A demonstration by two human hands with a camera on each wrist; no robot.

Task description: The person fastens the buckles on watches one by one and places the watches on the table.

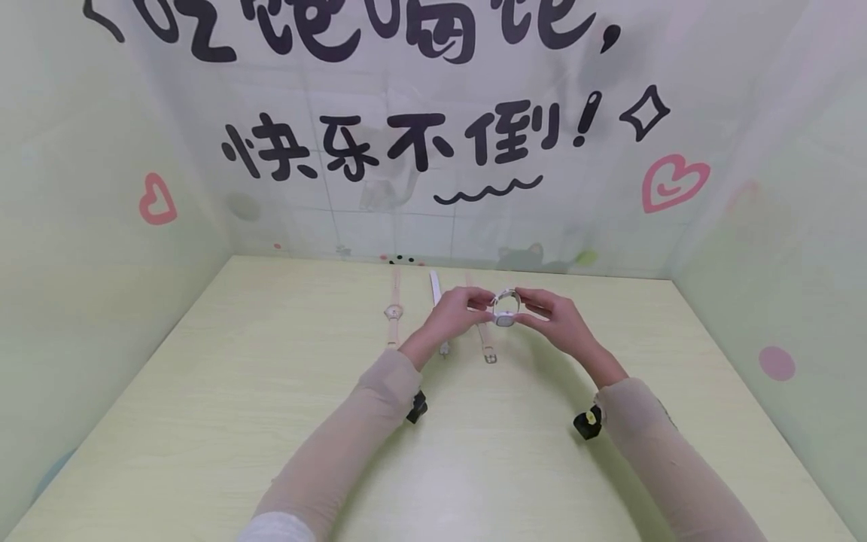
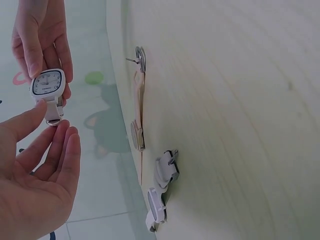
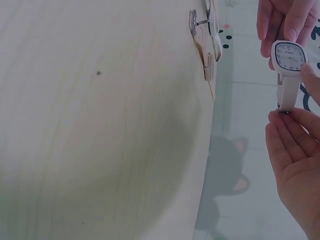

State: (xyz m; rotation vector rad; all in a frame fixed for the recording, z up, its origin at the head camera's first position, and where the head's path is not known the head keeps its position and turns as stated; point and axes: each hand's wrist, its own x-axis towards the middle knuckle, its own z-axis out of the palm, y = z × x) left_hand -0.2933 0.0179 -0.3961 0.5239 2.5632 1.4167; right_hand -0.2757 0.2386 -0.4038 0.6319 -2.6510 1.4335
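Observation:
A white wristwatch (image 1: 504,320) with a rounded-square dial is held up above the table between both hands, its strap bent into a loop. My left hand (image 1: 460,312) grips its left side, with the thumb at the case edge and the fingers at the strap. From the right, my right hand (image 1: 557,322) pinches the watch in much the same way. In the right wrist view the watch dial (image 3: 290,56) faces the camera. Below and left of the hands, a pink-strapped watch (image 1: 488,348) and a white watch (image 1: 435,284) lie on the table, both partly hidden by the left hand.
Another pink-strapped watch (image 1: 393,312) lies stretched out farther left on the pale wooden table (image 1: 271,391). A printed curtain (image 1: 379,218) with black lettering rises behind the table, and pale side curtains flank it. Black wrist cameras (image 1: 588,423) sit under both sleeves.

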